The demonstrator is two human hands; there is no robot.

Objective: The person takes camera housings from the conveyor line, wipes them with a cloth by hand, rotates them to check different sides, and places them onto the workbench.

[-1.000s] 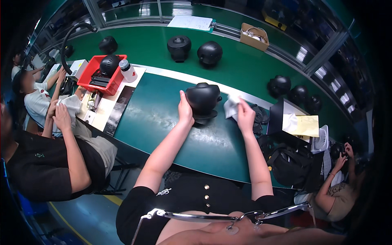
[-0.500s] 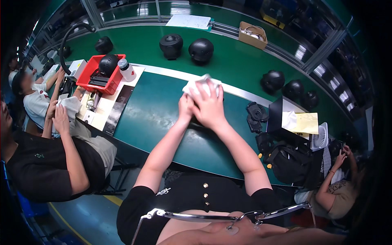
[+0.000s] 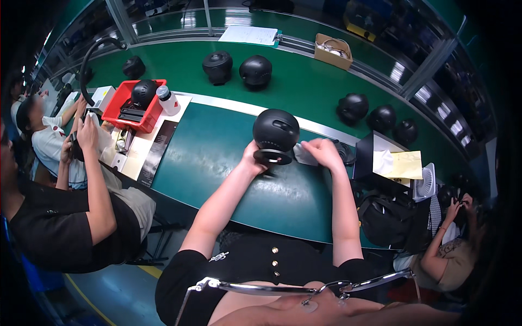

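Note:
A black ball-shaped device [image 3: 276, 129] with a slotted top and a ring-shaped foot is held tilted above the green work mat [image 3: 209, 141]. My left hand [image 3: 254, 158] is closed round its lower left side, near the ring; some fingers are hidden behind it. To the right of the device, my right hand [image 3: 326, 154] pinches a crumpled white cloth [image 3: 305, 155], which hangs close beside the ball. Dark molded parts [image 3: 343, 152] lie just past my right hand, partly covered by it.
Behind the mat runs a green conveyor belt [image 3: 179, 70] bearing several similar black devices [image 3: 255, 71]. A red bin [image 3: 149, 120] and a white bottle [image 3: 168, 101] stand left. A black box [image 3: 365, 157] and a black bag [image 3: 383, 214] sit right. Co-workers occupy both sides.
My hands, earlier together over the white cloth, have parted. The ball-shaped device now shows in my left hand; my right hand has moved right with the cloth. Devices on the belt have shifted left.

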